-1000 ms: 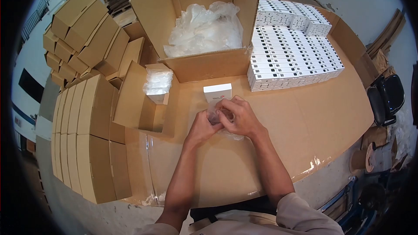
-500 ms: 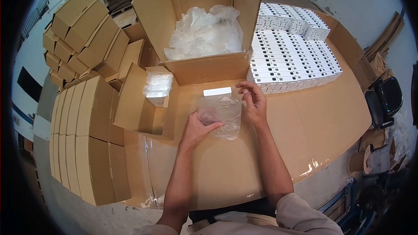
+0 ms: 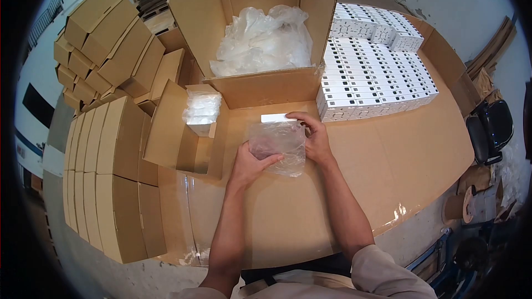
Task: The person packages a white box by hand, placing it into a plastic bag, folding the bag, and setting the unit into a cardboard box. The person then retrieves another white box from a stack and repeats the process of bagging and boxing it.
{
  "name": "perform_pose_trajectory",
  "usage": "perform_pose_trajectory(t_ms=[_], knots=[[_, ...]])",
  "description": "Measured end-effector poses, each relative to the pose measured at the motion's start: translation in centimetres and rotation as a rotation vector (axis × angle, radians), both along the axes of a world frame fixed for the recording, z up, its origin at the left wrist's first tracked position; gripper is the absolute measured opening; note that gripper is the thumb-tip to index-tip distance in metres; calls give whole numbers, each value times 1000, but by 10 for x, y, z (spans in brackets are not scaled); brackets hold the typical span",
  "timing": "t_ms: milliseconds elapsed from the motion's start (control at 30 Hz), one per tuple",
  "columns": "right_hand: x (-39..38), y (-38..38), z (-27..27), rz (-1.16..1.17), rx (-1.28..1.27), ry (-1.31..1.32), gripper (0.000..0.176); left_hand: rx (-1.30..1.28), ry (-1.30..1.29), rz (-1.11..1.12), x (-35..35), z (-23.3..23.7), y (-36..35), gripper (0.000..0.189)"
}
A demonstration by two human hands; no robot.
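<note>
My left hand (image 3: 250,164) holds a clear plastic bag (image 3: 277,147) by its left side, thumb lying across the front. The top edge of a white box (image 3: 274,118) shows at the bag's mouth; how far it sits inside is hard to tell. My right hand (image 3: 315,139) is at the bag's right edge, its index finger reaching over to the white box's right end and the thumb near the bag. These fingers are curled round the corner of box and bag.
Behind the bag stands a large open carton (image 3: 266,86) of clear bags. Left are a smaller open carton (image 3: 166,127) with bagged items (image 3: 201,108) and stacked brown boxes (image 3: 119,188). Rows of white boxes (image 3: 377,77) stand at the right, on the cardboard surface (image 3: 388,160).
My right hand has moved left and inward, from beside the bag onto the white box's right end. My left hand still holds the bag.
</note>
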State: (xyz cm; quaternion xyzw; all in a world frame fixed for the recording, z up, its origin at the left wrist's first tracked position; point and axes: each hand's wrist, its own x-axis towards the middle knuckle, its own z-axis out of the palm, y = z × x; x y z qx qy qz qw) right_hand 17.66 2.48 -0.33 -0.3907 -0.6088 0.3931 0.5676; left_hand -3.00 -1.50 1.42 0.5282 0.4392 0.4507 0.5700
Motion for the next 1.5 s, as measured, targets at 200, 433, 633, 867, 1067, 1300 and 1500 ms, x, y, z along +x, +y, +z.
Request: perform_pose_trajectory(t_ms=[200,433,633,867,1067,1300,1500], knots=[[0,-1,1,-19,-4,3,28,-22,14,-5,-1,-5,0,40],[-1,-3,6,-41,-27,13,29,-42,6,-9,1,-1,-1,41],[0,2,-1,-85,-51,262,30,-20,55,-2,1,-2,-1,40],[4,2,16,-74,-31,580,31,-66,126,10,-1,-1,0,41],[6,3,13,-11,-57,775,26,-71,144,-18,-1,2,0,42],[13,5,4,40,-40,764,26,-67,190,-3,0,5,0,43],[12,5,2,36,-60,689,24,-85,204,8,0,5,2,42]])
